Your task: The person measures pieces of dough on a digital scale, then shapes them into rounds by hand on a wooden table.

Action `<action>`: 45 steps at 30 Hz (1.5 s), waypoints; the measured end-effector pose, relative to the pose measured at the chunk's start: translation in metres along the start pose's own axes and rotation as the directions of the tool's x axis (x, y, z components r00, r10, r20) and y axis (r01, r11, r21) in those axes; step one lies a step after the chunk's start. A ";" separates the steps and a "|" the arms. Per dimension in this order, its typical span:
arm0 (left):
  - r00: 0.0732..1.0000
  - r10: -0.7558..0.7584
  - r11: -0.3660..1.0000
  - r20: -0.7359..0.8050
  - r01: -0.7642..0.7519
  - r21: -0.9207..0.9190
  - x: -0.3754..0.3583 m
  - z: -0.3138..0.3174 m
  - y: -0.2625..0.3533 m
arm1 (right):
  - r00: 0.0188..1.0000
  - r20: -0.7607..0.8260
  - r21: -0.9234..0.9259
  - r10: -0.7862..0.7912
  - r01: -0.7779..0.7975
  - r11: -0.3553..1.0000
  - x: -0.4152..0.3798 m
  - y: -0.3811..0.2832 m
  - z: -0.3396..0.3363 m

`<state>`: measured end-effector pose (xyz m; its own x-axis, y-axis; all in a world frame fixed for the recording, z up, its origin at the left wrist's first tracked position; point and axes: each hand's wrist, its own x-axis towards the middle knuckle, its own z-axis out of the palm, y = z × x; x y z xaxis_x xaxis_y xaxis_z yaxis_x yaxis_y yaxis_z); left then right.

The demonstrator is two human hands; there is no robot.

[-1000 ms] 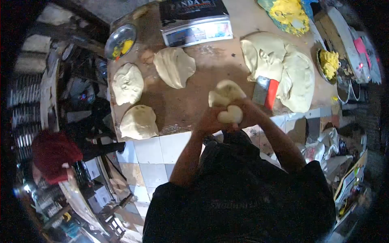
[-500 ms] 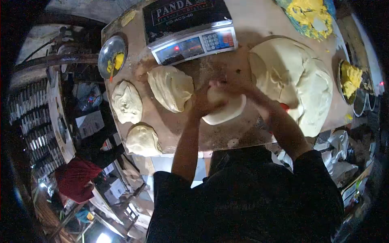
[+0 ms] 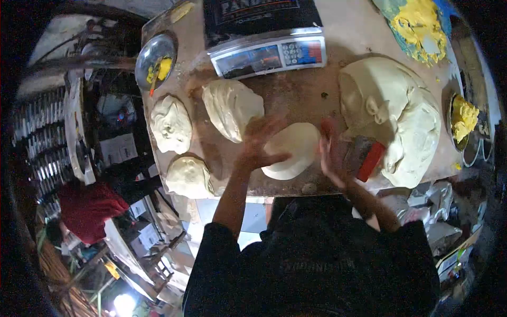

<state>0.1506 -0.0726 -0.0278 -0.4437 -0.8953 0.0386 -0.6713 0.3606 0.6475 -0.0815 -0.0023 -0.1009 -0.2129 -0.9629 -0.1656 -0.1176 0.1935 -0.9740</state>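
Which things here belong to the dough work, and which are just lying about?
Likely in the job:
flat round dough, between left hand and right hand
three dough pieces at left
large dough mass
red-handled scraper
digital scale, perhaps

Apparently just lying about, untouched now:
metal bowl with yellow paste
yellow heap, top right
pale bags, lower right

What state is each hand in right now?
Left hand: open, blurred, thumb over the smooth dough piece.
Right hand: open, blurred, at its right edge.
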 end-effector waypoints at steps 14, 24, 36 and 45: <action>0.909 -0.411 0.882 0.065 0.415 -0.223 -0.167 0.047 0.011 | 0.775 0.577 -0.595 0.260 0.181 0.783 -0.112 -0.111 0.043; 0.897 -0.442 0.889 0.013 0.440 -0.125 -0.147 0.034 -0.021 | 0.753 0.650 -0.393 -0.100 0.446 0.804 -0.122 -0.170 0.099; 0.877 -0.480 0.740 0.031 0.424 -0.522 -0.195 0.042 -0.036 | 0.739 0.671 -0.380 -0.058 0.410 0.829 -0.107 -0.153 0.070; 0.776 -0.629 0.419 0.039 0.382 -0.824 -0.121 -0.001 0.061 | 0.635 0.762 -0.400 0.124 0.311 0.862 -0.079 -0.090 0.011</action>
<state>0.1639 0.0573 0.0076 0.0546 -0.9116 -0.4075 0.0380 -0.4059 0.9131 -0.0436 0.0540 -0.0020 0.5897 -0.7309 -0.3436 -0.5553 -0.0579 -0.8297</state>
